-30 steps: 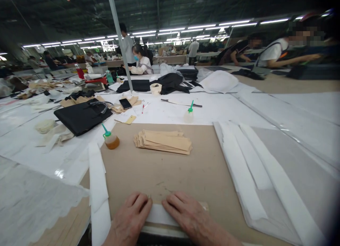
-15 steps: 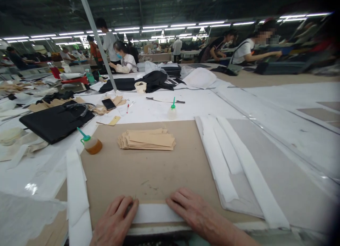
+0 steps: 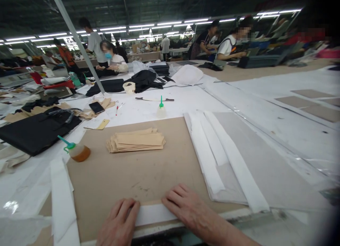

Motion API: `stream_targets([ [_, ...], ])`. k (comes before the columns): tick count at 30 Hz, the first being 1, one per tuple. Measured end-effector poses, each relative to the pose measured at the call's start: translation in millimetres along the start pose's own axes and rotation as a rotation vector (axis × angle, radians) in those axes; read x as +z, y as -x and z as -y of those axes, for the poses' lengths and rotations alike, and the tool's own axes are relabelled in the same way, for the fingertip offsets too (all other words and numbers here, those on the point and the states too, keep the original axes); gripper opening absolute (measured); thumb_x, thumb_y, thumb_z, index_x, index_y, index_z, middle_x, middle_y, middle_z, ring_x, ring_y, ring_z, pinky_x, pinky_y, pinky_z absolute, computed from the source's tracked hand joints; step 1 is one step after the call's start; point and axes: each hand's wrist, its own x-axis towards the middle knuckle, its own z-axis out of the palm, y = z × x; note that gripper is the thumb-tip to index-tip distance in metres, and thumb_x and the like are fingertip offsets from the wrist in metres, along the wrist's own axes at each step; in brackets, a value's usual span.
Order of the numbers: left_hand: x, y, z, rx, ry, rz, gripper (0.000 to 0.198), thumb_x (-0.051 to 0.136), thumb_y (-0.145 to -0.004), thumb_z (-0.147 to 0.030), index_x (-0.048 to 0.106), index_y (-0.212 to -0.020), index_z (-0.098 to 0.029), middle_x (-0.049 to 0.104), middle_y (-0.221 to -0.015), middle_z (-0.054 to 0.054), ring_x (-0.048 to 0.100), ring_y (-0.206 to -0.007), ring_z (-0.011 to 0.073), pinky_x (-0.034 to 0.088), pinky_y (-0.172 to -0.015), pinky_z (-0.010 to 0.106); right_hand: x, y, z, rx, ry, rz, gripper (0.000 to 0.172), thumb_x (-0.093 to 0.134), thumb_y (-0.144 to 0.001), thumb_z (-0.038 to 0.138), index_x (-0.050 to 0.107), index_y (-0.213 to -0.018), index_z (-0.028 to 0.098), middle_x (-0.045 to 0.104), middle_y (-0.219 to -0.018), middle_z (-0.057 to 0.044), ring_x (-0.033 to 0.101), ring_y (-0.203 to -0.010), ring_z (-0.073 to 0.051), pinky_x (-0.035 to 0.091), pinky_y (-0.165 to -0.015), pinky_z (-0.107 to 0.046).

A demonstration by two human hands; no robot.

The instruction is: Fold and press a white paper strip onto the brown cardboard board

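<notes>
A white strip (image 3: pixel 155 214) lies at the front edge of the brown board, with a thin tan edge showing along its far side. My left hand (image 3: pixel 119 219) presses on the strip's left end, fingers bent and close together. At the other end my right hand (image 3: pixel 187 210) holds the strip, its fingertips curled down onto it. Both palms face down, hiding the strip's ends and the thumbs in part. Farther back on the brown board (image 3: pixel 138 171) sits a stack of tan strips (image 3: pixel 138 140).
A squeeze bottle with amber liquid (image 3: pixel 79 152) stands at the left, and a paler bottle (image 3: pixel 160 111) behind the board. White strips (image 3: pixel 62 200) lie left; more white strips (image 3: pixel 231 161) lie right. Beyond are a black bag (image 3: pixel 37 129), a phone (image 3: pixel 96 107) and co-workers.
The view has turned slightly to the right, so the things on the table appear farther left. Both hands stay on the white strip, with little change in their grip.
</notes>
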Motion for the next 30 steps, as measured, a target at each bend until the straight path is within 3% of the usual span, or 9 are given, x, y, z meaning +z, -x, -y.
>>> stream_targets([
  [4,16.9,-34.9,-38.2,0.125,0.098,-0.043,0.041,0.045,-0.093,-0.011,0.055,-0.133,-0.013,0.064,-0.117,0.012,0.059,-0.106,0.0271,0.055,-0.093,0.036,9.2,3.9,1.5,0.022,0.004,-0.026,0.025,0.071,-0.093,0.023,0.059,-0.115,0.017,0.062,-0.104,-0.003,0.052,-0.093,-0.024,0.040,-0.086,-0.040],
  [7,21.2,-43.5,-44.5,0.149,0.102,-0.058,0.037,0.041,-0.098,-0.014,0.057,-0.131,-0.012,0.065,-0.116,0.013,0.060,-0.104,0.0268,0.055,-0.092,0.037,17.1,8.5,1.8,0.040,-0.011,-0.050,0.031,0.068,-0.095,0.024,0.056,-0.123,0.017,0.063,-0.108,-0.004,0.052,-0.095,-0.025,0.039,-0.091,-0.043],
  [11,10.9,-16.8,-6.9,0.141,0.047,-0.028,0.037,0.035,-0.102,-0.017,0.058,-0.131,-0.015,0.065,-0.117,0.012,0.060,-0.107,0.0253,0.053,-0.095,0.036,24.3,12.2,1.3,0.074,-0.067,-0.086,0.033,0.067,-0.095,0.023,0.055,-0.126,0.017,0.062,-0.112,-0.005,0.051,-0.098,-0.026,0.036,-0.096,-0.045],
  [15,-16.5,22.1,43.4,0.229,-0.165,0.037,0.034,0.042,-0.101,-0.015,0.061,-0.129,-0.017,0.068,-0.118,0.006,0.059,-0.112,0.0226,0.048,-0.101,0.031,27.8,13.4,-0.6,0.078,-0.132,-0.099,0.033,0.068,-0.095,0.024,0.056,-0.125,0.018,0.062,-0.112,-0.005,0.051,-0.098,-0.025,0.036,-0.095,-0.044],
  [19,-41.4,29.1,58.8,0.244,-0.251,-0.030,0.032,0.039,-0.103,-0.017,0.066,-0.117,-0.022,0.071,-0.109,0.002,0.061,-0.102,0.0212,0.046,-0.094,0.034,32.9,14.9,-2.5,0.069,-0.140,-0.141,0.038,0.072,-0.092,0.025,0.057,-0.125,0.018,0.063,-0.110,-0.004,0.051,-0.096,-0.025,0.036,-0.095,-0.044],
  [23,-41.1,0.9,32.6,0.075,-0.132,-0.063,0.020,0.045,-0.101,-0.021,0.065,-0.098,-0.022,0.067,-0.103,0.004,0.059,-0.102,0.0235,0.043,-0.093,0.038,31.4,16.5,-1.4,0.081,-0.178,-0.187,0.031,0.066,-0.096,0.027,0.056,-0.125,0.019,0.063,-0.111,-0.004,0.052,-0.097,-0.025,0.035,-0.095,-0.044],
  [26,-22.6,-31.0,-5.5,-0.041,0.175,-0.051,0.007,0.054,-0.099,-0.023,0.059,-0.104,-0.021,0.063,-0.110,0.007,0.059,-0.107,0.0216,0.049,-0.094,0.034,23.1,16.4,0.9,0.103,-0.205,-0.178,0.025,0.061,-0.099,0.024,0.057,-0.123,0.021,0.063,-0.109,-0.003,0.052,-0.098,-0.025,0.037,-0.095,-0.044],
  [30,5.0,-68.1,-51.2,-0.042,0.511,0.063,0.032,0.059,-0.095,-0.019,0.050,-0.126,-0.023,0.061,-0.117,0.007,0.061,-0.109,0.0192,0.054,-0.094,0.031,14.5,18.5,1.6,0.149,-0.294,-0.203,0.027,0.061,-0.095,0.013,0.056,-0.121,0.021,0.063,-0.112,-0.004,0.053,-0.099,-0.024,0.040,-0.095,-0.043],
])
